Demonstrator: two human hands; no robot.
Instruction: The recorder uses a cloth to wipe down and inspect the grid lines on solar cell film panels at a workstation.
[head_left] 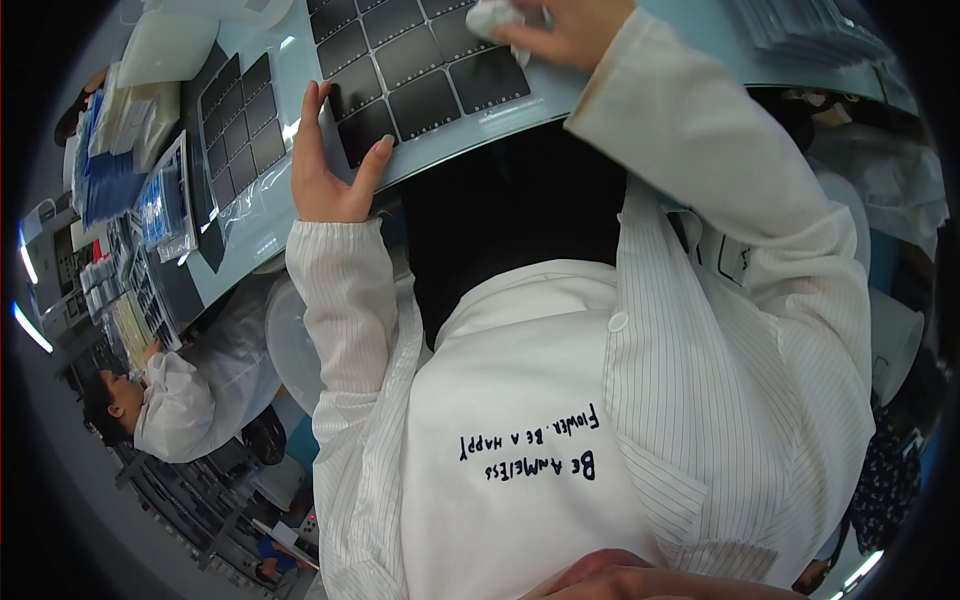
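A sheet of dark rectangular panels in a grid [424, 102] lies on the pale glass-like tabletop [262, 205] in front of me. Its far part runs out of the picture. At the sheet's near left corner is my left hand [335, 165], thumb and fingers apart, steadying the edge with nothing gripped. Over the sheet's right side, my right hand [575, 32] is closed round a crumpled white wiping cloth [493, 18] that touches or hovers just above the panels; which of the two, I cannot tell.
A second dark panel sheet [241, 130] lies to the left. Beyond it stand piled pale and blue sheets [115, 150] and a blue-white packet [168, 205]. Clear plastic sheets [815, 30] are stacked far right. A co-worker in white [195, 410] sits at the left along the table.
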